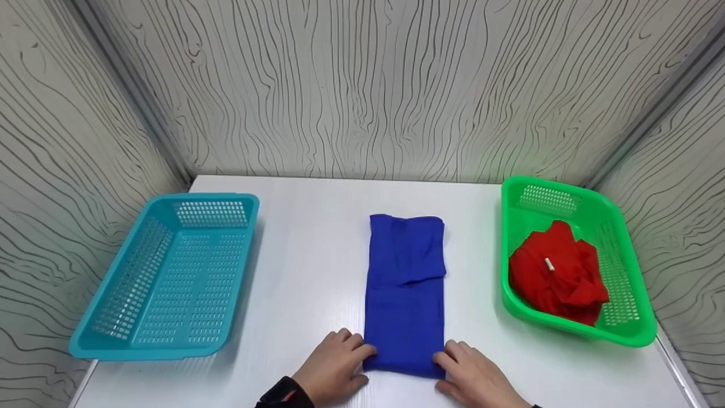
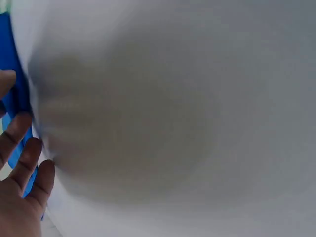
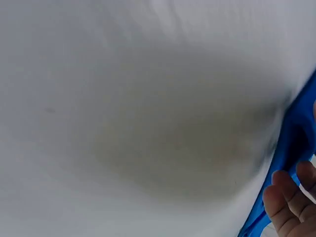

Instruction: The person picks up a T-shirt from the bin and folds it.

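A blue cloth (image 1: 405, 317), folded into a long narrow strip, lies flat on the white table with its near end between my two hands. My left hand (image 1: 337, 365) touches the near left corner with its fingertips, the thumb apart below them. At the near right corner, my right hand (image 1: 473, 374) rests its fingertips on the edge, thumb also spread away. In the left wrist view, the fingers (image 2: 24, 163) look fairly straight beside the blue edge (image 2: 19, 91). The right wrist view shows relaxed fingers (image 3: 284, 200) against the cloth's folded edge (image 3: 294, 128).
To the left stands a turquoise plastic basket (image 1: 242, 272) with nothing in it. A green basket (image 1: 634, 272) at the right holds a crumpled red cloth (image 1: 558, 277) with a small white piece on it. Patterned panels (image 1: 340, 85) enclose the table (image 1: 306, 243) at the back and sides.
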`<state>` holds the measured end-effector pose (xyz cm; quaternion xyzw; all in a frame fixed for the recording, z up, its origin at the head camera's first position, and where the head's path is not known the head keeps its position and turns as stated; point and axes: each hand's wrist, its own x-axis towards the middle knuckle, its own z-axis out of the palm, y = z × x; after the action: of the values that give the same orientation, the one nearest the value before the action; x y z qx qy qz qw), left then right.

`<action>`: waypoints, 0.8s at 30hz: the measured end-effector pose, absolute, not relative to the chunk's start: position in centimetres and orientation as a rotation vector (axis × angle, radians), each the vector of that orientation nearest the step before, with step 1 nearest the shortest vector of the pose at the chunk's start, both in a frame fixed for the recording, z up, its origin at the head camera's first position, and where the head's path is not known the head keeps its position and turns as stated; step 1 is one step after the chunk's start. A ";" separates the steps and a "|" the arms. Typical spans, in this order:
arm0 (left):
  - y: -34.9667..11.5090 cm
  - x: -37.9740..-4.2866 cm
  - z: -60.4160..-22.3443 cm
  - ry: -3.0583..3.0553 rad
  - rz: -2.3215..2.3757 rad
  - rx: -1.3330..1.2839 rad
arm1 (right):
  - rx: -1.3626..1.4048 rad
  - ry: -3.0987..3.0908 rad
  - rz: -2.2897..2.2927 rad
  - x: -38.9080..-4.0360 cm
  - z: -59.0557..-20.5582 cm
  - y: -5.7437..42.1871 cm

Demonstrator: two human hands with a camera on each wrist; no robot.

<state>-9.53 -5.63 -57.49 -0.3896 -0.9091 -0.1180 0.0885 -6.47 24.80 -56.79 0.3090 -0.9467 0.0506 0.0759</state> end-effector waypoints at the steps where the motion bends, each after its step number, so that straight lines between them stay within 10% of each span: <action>1: -5.5 -9.5 -57.5 -2.678 -0.294 -1.175 | 0.944 -2.840 0.117 -6.4 -56.9 24.8; 10: -4.4 -10.2 -57.3 -2.322 0.017 -1.198 | 0.998 -2.630 -0.002 -6.7 -57.4 24.1; 24: -5.1 -10.1 -52.4 -2.511 -1.071 -0.898 | 0.466 -2.834 1.289 -7.1 -51.0 24.0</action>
<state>-10.11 -5.08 -52.39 -0.3098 -0.8659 -0.3694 0.1337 -7.07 23.96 -50.99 0.1482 -0.9002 0.4096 -0.0032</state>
